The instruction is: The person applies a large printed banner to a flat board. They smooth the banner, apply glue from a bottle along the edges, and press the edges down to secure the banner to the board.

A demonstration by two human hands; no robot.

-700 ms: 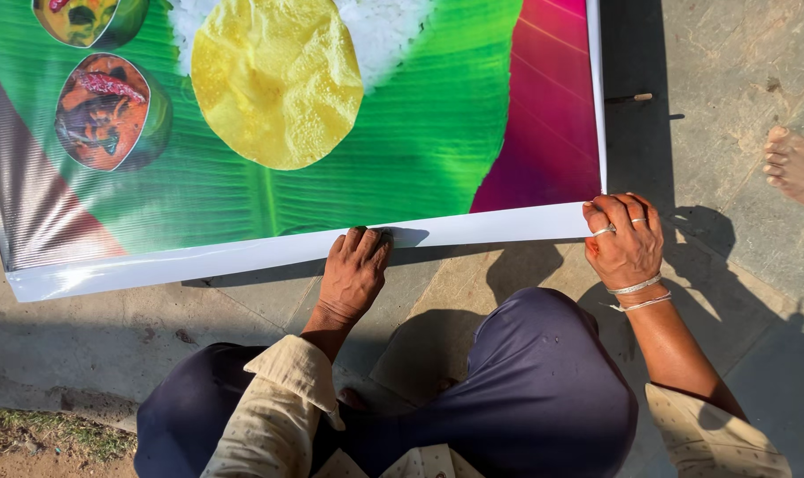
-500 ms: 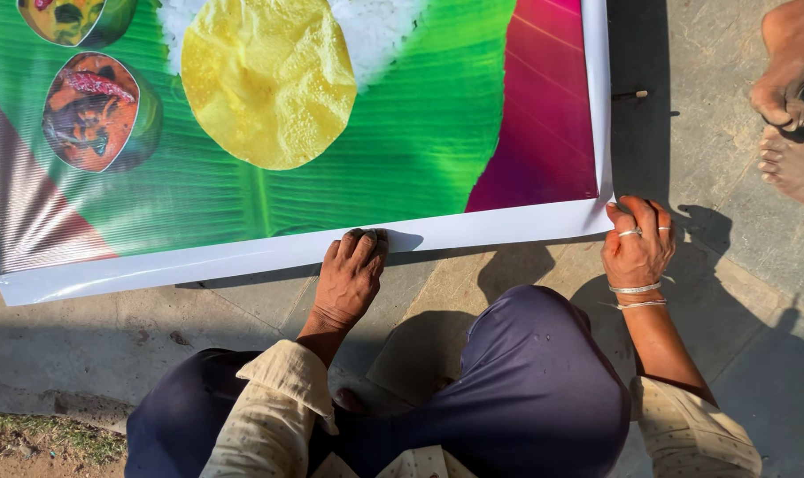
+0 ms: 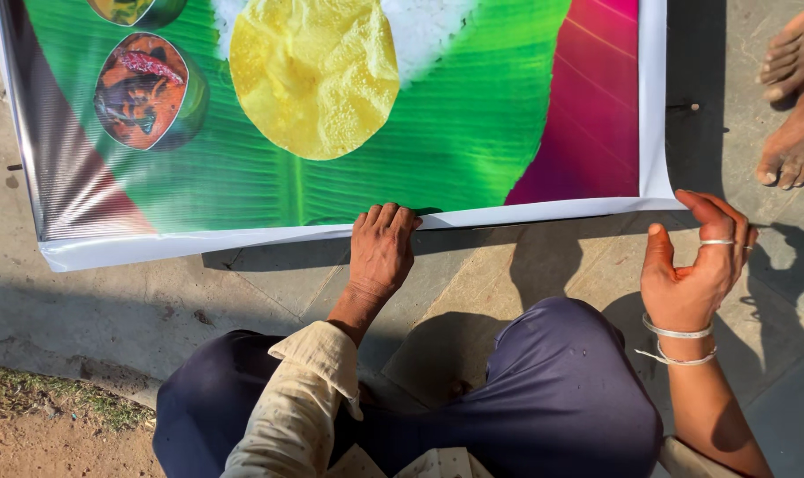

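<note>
The printed banner [image 3: 455, 133] lies flat on the stone pavement [image 3: 508, 265]: glossy green leaf, yellow disc, food bowls, magenta corner, white border. The left hand [image 3: 382, 252] presses open-palmed on its near edge. The right hand [image 3: 696, 265], open, fingers curled, hovers at its near right corner. Another person's bare feet [image 3: 796, 97] stand beyond.

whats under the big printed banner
The banner lies flat on stone paving, which shows past its edges. What is beneath its middle is covered. The left hand presses on its near white border; the right hand is at its corner.
</note>
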